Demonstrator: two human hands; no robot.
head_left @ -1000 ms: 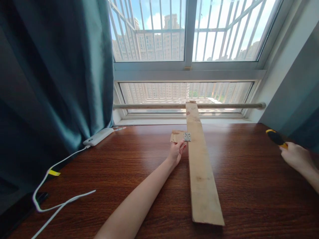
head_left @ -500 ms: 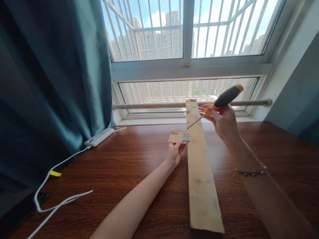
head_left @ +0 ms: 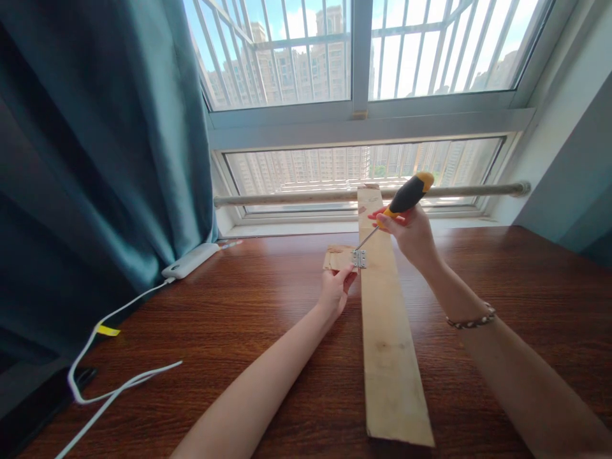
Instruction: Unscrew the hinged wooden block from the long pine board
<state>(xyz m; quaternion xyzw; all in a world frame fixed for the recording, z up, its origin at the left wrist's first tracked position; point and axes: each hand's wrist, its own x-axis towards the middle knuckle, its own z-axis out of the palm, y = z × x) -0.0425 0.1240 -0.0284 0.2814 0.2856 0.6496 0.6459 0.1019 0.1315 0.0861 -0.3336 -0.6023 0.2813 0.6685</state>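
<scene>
Right hand [head_left: 412, 234] grips screwdriver [head_left: 405, 195], tip at hinge [head_left: 359, 258]; left hand [head_left: 336, 290] pinches small wood block [head_left: 337, 257].

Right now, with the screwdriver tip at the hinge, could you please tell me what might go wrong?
The screwdriver, held in the right hand, slants down to the hinge, so its tip could slip off sideways. The left hand pinches the small wood piece close beside the hinge, so a slip might catch its fingers. Only that hand appears to steady the small wood piece, so it could shift against the long board.
</scene>
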